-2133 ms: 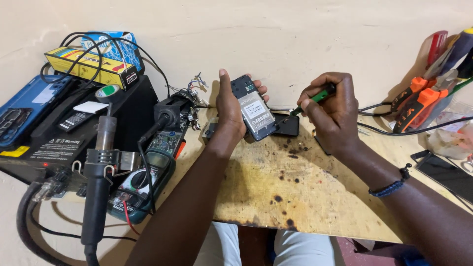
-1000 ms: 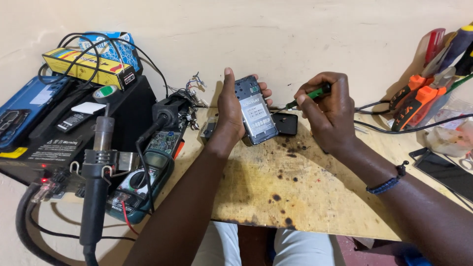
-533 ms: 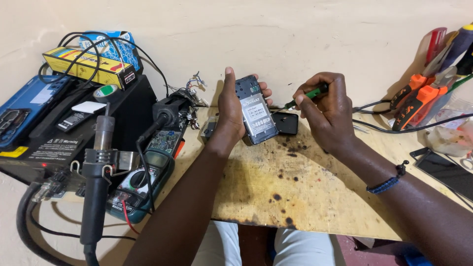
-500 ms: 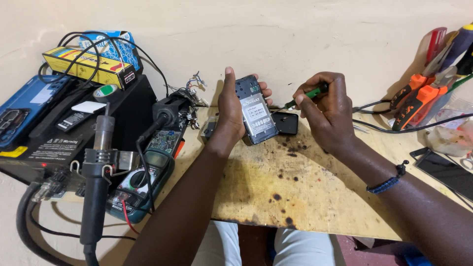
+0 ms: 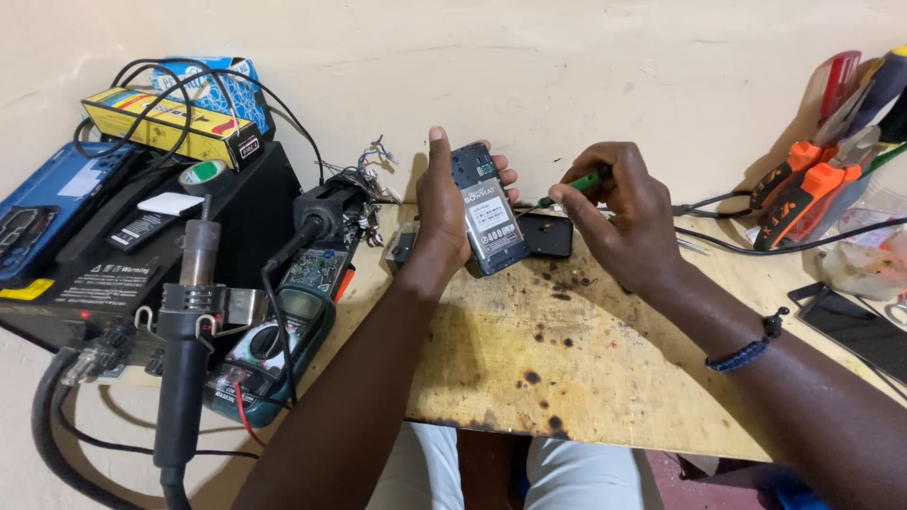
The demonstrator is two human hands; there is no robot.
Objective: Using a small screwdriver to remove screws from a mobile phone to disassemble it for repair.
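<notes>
Clamped in the left hand (image 5: 442,212), the opened phone (image 5: 488,210) stood above the table (image 5: 567,368); the right hand (image 5: 619,212) pinched a green screwdriver (image 5: 576,185) at its edge. Unscrewing seemed underway, needing steady tip placement.

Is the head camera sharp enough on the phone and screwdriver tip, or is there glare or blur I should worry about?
Head view: even, soft light; the open phone in the left hand is sharp, no glare. The green screwdriver in the right hand is crisp, its tip small. The workbench shows faint shadows; the edges bow slightly.
</notes>
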